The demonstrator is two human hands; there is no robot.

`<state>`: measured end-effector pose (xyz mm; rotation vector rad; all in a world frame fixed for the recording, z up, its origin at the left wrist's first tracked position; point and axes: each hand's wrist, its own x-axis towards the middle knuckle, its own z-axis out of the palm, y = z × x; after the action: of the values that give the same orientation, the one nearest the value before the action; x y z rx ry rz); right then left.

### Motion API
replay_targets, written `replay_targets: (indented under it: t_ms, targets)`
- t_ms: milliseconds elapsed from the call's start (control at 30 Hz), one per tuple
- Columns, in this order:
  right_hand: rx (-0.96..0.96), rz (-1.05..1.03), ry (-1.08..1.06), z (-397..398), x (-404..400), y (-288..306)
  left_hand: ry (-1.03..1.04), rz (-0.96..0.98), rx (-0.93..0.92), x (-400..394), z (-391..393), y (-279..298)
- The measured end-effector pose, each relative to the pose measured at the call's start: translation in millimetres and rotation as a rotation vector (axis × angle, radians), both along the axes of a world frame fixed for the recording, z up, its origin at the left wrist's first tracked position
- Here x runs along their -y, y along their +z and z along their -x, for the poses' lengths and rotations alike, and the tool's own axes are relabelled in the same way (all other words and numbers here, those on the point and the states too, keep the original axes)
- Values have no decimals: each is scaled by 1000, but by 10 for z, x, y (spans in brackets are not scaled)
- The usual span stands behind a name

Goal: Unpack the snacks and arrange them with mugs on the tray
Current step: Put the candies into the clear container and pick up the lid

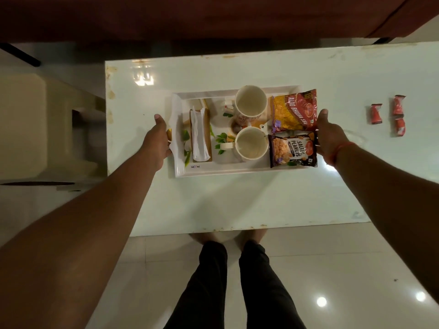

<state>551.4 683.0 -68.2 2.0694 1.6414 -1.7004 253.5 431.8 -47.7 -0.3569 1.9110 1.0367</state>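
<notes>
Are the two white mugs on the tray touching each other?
Cannot tell. In the head view the far white mug and the near white mug overlap from above, so no gap or contact shows on the white rectangular tray.

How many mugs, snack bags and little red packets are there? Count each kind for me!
Mugs on the tray: 2
Snack bags on the tray: 2
Small red packets on the table to the right: 3
Total: 7
</notes>
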Motion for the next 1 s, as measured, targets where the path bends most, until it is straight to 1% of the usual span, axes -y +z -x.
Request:
replay_targets:
  t_ms: [33, 67, 133, 167, 200, 233, 267, 300, 333, 367, 400, 433, 467, 500, 533, 600, 667, 700, 733, 800, 833, 933, 1000]
  targets:
    - [26, -49, 61, -12, 21, 37, -19, 22, -43, 26, -3, -3]
    - [56, -110, 130, -24, 53, 66, -82, 35, -95, 60, -11, 43]
    - [82, -226, 212, -112, 90, 137, -279, 172, -268, 137, -28, 75]
    - [77, -251, 224, -160, 118, 192, -340, 231, -360, 131, -102, 175]
    - [83, -283, 236, -211, 144, 235, -355, 299, -398, 305, -74, 107]
    - [98, -318, 247, -274, 164, 232, -402, 372, -407, 481, -2, -21]
    - [120, -362, 253, -352, 162, 225, -407, 464, -384, 677, 84, -228]
    - [142, -392, 260, -423, 173, 230, -439, 525, -346, 916, 203, -551]
    - [153, -419, 278, -509, 163, 230, -450, 569, -298, 1073, 245, -745]
    - [161, -461, 309, -596, 153, 242, -471, 581, -293, 1157, 171, -767]
    - [160, -520, 345, -665, 150, 254, -480, 610, -312, 1169, -24, -614]
    - [148, -582, 389, -735, 127, 280, -573, 633, -313, 1054, -336, -271]
    - [139, -644, 437, -804, 78, 278, -653, 613, -366, 971, -611, -46]
    - [138, -689, 476, -892, 19, 259, -750, 660, -415, 923, -873, 139]
    - [141, -716, 493, -980, -49, 235, -848, 634, -491, 852, -1032, 106]
    - [140, -737, 496, -1139, -174, 188, -978, 677, -575, 701, -1371, 113]
    - [147, -739, 493, -1298, -304, 182, -1125, 611, -670, 446, -1732, 79]
    - [155, -735, 494, -1379, -368, 179, -1178, 576, -678, 282, -1926, 97]
    - [166, -726, 488, -1449, -411, 170, -1241, 494, -719, 139, -2097, 94]
    - [194, -705, 458, -1603, -526, 161, -1299, 368, -760, -306, -2417, 100]
    - [213, -698, 438, -1671, -575, 153, -1311, 301, -763, -551, -2584, 137]
    - [231, -613, 332, -1815, -643, 81, -1305, -18, -834, -1220, -3002, 134]
    - [198, -516, 245, -1858, -669, 15, -1239, -177, -810, -1663, -3245, 124]
